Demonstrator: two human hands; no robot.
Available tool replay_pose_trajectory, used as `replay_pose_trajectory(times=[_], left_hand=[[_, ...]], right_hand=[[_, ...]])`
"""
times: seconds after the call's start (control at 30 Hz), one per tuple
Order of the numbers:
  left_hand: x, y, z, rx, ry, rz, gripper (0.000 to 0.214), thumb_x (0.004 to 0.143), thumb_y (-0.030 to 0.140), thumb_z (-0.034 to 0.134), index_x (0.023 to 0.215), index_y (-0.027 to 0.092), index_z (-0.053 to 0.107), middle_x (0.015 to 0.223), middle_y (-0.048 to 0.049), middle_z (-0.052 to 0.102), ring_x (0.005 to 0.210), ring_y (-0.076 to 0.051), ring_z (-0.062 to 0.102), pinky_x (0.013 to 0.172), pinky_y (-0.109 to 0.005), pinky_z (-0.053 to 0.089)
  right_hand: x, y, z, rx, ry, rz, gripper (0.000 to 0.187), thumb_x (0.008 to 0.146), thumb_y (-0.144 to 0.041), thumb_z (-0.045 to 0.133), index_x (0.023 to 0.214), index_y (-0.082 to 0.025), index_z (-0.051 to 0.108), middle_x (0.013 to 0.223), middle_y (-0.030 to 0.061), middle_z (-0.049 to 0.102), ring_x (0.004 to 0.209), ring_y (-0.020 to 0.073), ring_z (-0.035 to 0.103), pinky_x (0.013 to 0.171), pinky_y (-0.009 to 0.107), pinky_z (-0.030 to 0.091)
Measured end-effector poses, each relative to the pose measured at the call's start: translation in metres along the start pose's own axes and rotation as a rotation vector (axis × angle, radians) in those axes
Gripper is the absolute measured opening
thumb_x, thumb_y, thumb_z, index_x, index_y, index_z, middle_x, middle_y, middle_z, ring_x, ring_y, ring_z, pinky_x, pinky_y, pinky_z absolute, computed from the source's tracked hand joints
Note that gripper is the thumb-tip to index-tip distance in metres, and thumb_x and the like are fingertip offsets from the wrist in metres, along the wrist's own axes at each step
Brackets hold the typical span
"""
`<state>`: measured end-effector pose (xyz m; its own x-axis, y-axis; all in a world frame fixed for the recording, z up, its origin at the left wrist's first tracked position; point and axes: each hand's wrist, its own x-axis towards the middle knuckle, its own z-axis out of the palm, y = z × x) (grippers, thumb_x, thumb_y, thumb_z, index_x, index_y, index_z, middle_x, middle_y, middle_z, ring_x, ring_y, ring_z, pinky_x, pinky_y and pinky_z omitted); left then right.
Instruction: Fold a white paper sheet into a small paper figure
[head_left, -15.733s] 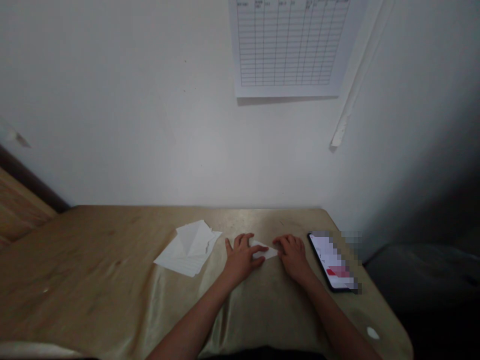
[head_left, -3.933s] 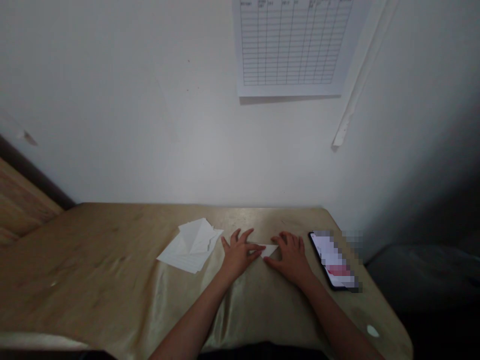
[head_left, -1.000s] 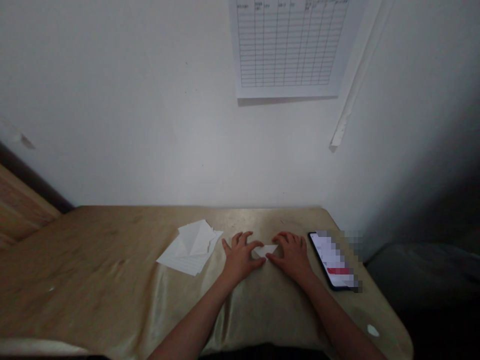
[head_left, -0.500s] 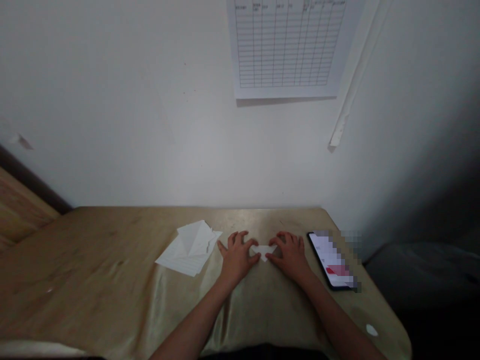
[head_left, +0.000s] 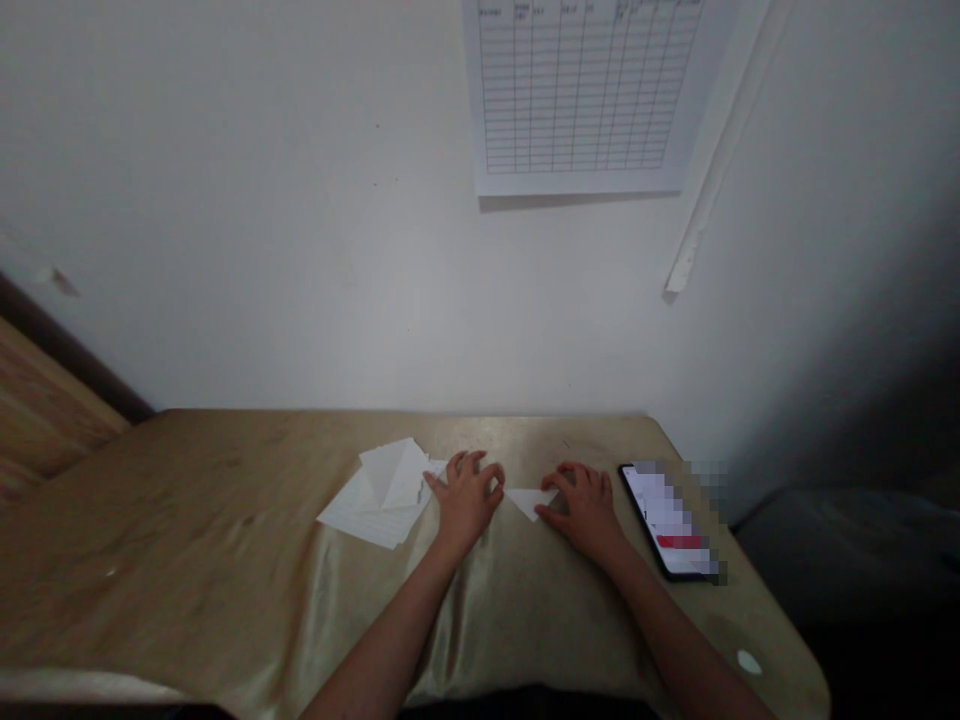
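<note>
A small folded white paper triangle (head_left: 530, 499) lies on the table between my hands. My right hand (head_left: 583, 505) rests on its right end, with thumb and fingertips pinching that corner flat against the table. My left hand (head_left: 465, 496) lies palm down just left of the paper, fingers curled a little and apart, holding nothing. Its fingertips sit close to the edge of a loose stack of white sheets (head_left: 382, 491).
A phone (head_left: 667, 520) with a lit screen lies right of my right hand near the table's right edge. The table (head_left: 225, 540) wears a shiny beige cloth and stands against a white wall. A printed grid chart (head_left: 581, 95) hangs above. A small white scrap (head_left: 747, 661) lies front right.
My left hand has slid left off the folded paper toward the stack of sheets. My right hand stays on the paper's right end.
</note>
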<state>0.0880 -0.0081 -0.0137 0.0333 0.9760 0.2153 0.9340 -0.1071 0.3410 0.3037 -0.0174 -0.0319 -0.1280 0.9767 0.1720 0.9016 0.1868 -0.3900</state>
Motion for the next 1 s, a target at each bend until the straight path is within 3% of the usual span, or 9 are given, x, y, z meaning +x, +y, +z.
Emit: replay_pose_trajectory(times=[0.27,0.63,1.0], left_hand=[[-0.005,0.007,0.008,-0.051,0.005,0.051,0.024,0.090,0.029,0.065,0.112,0.037,0.070,0.144,-0.0034,0.057,0.144,-0.034,0.035,0.112,-0.083,0.007],[-0.005,0.011,0.006,-0.077,0.007,0.049,0.008,0.087,0.029,0.069,0.094,0.031,0.073,0.139,-0.0026,0.060,0.138,-0.032,0.042,0.113,-0.082,0.005],[-0.003,0.012,0.002,-0.061,-0.102,0.016,0.025,0.080,0.041,0.075,0.102,0.030,0.070,0.144,-0.0081,0.053,0.142,-0.034,0.037,0.113,-0.081,0.005]], right_hand=[[-0.002,0.001,0.004,-0.010,0.045,-0.032,0.030,0.086,-0.048,0.070,0.111,-0.034,0.069,0.134,0.0063,0.058,0.132,0.0321,0.046,0.117,0.062,0.017],[0.000,0.002,0.005,-0.027,0.064,-0.041,0.020,0.091,-0.042,0.064,0.108,-0.034,0.068,0.131,0.0049,0.059,0.127,0.0305,0.048,0.116,0.062,0.020],[0.000,0.001,0.003,-0.026,0.063,-0.035,0.025,0.097,-0.025,0.048,0.110,-0.034,0.068,0.131,0.0032,0.062,0.129,0.0276,0.047,0.116,0.059,0.021]])
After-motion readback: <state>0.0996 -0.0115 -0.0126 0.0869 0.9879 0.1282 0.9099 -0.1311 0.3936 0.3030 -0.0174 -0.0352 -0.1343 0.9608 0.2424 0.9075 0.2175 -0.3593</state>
